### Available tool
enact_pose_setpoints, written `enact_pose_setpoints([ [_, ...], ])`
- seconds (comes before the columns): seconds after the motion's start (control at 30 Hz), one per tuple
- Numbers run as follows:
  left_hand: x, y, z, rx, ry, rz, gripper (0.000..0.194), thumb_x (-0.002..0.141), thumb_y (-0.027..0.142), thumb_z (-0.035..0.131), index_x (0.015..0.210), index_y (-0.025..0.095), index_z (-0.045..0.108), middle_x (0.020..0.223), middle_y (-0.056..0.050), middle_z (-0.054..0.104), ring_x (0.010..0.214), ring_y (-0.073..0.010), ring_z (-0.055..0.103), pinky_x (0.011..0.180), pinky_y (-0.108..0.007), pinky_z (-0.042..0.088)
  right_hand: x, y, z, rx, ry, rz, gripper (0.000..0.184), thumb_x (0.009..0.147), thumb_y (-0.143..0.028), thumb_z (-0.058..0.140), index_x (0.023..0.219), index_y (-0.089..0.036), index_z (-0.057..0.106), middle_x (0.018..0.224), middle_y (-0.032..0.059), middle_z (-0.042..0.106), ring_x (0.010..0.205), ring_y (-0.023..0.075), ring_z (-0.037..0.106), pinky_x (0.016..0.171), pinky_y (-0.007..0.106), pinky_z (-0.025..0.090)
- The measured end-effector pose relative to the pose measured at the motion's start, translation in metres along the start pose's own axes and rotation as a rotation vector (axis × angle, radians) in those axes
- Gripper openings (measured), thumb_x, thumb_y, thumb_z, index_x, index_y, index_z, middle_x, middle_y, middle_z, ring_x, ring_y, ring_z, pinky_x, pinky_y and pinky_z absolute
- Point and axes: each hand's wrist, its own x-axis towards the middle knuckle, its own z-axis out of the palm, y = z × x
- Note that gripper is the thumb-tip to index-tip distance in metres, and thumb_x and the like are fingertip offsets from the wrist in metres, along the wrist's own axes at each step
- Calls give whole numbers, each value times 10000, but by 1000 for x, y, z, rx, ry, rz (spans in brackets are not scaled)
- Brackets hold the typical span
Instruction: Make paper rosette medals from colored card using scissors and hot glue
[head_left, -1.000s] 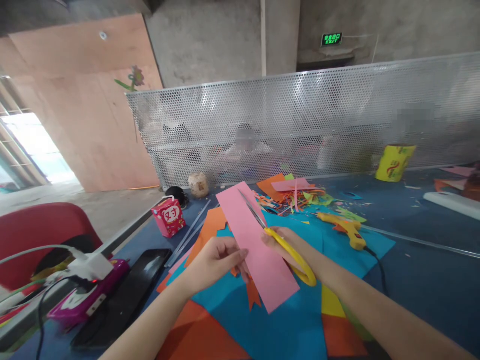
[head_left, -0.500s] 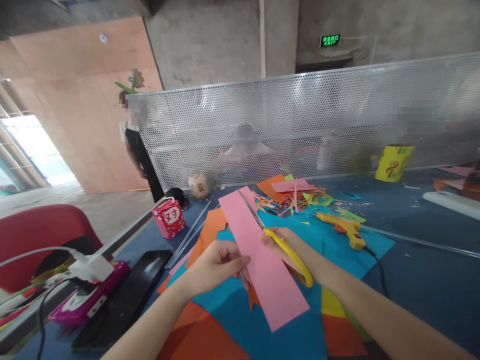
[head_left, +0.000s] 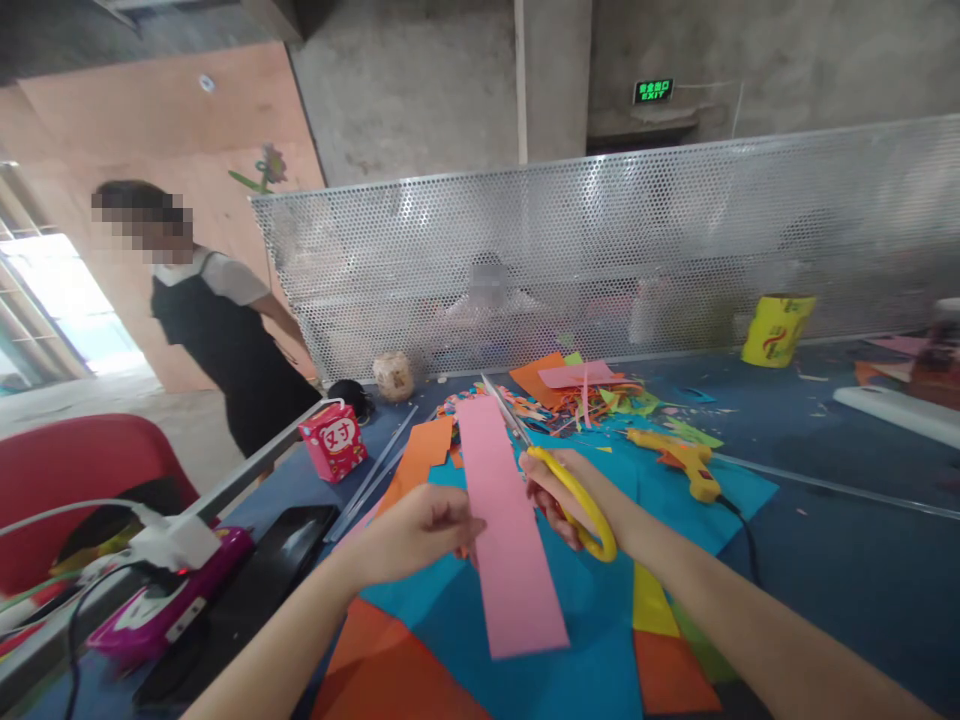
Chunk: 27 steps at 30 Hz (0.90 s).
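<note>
A long pink paper strip [head_left: 510,540] is pinched at its left edge by my left hand [head_left: 427,530], thumb on top and fingers partly hidden beneath. My right hand [head_left: 566,495] grips scissors with yellow handles [head_left: 592,515]. Their blades [head_left: 510,408] point forward along the strip's right edge and look slightly parted. Under both hands lie blue sheets [head_left: 570,620], with orange paper [head_left: 405,665] at the lower left and yellow paper [head_left: 655,603] on the right.
A yellow glue gun [head_left: 679,458] with a black cord lies right of the scissors. Paper scraps [head_left: 600,395] are heaped beyond. A red box [head_left: 332,440], clear sticks [head_left: 373,477], a black phone [head_left: 240,600] and a purple power strip [head_left: 172,605] sit left. A perforated metal screen [head_left: 420,240] stands behind.
The pink strip has turned more upright and looks narrower. The scissors have come off its surface to its right edge. A person at the left has moved further left and leans over.
</note>
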Motion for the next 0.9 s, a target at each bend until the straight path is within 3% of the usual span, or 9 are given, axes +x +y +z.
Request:
enact_pose_setpoints([
  [0.2,-3,-22,-70,480,408,-107,257,778,348,422,665,168,567,609,-13,578,585,-154,559,508,-222,426,7,-2,-9,150,99,-66,472,615,-657,488,581,-194,403,342,-97,352,219,58,334,219,180,288],
  [0.3,-1,-39,-91,667,468,-207,218,757,270,443,584,178,538,525,-2,523,529,-164,531,501,-249,394,11,-1,-13,145,147,-51,435,659,-624,465,595,-201,387,353,-93,358,229,69,354,217,186,292],
  [0.43,6,-54,-85,927,517,-347,200,707,146,498,508,158,523,523,-63,529,591,-228,558,580,-325,402,15,1,-18,109,207,-70,416,667,-609,482,626,-207,382,357,-96,366,228,69,349,215,180,270],
  [0.5,12,-53,-72,1052,564,-368,86,701,150,514,699,114,592,709,-148,595,766,-313,562,654,-408,404,16,1,-19,81,240,-105,420,655,-608,508,630,-212,371,352,-100,356,238,68,348,227,177,273],
  [0.53,16,-50,-65,1108,572,-350,159,707,160,512,825,93,594,832,-190,599,859,-352,535,689,-451,394,16,2,-19,65,252,-124,423,645,-601,530,625,-214,362,345,-101,346,247,69,351,235,177,277],
  [0.63,36,-38,-44,1229,417,-142,333,775,144,427,1096,139,516,1105,-167,554,1045,-317,463,811,-446,360,16,3,-20,15,275,-170,432,634,-587,564,609,-222,335,330,-102,325,269,78,360,255,184,292],
  [0.73,61,-31,-34,1303,232,79,436,777,50,401,1172,221,471,1238,-80,499,1181,-249,375,908,-388,303,20,8,-22,-28,279,-195,418,664,-594,529,615,-223,344,342,-95,337,274,84,367,277,202,306],
  [0.83,82,-35,-34,1411,93,325,444,781,25,388,1179,205,471,1159,-91,564,1131,-237,437,872,-371,332,27,13,-24,-68,281,-225,391,661,-564,552,643,-217,375,372,-91,365,281,77,376,305,201,297],
  [0.9,92,-42,-36,1402,99,384,412,787,35,401,1142,218,504,1010,-60,641,1032,-184,517,833,-305,360,32,16,-25,-87,275,-247,377,661,-548,559,660,-212,386,398,-86,385,293,71,380,320,200,286],
])
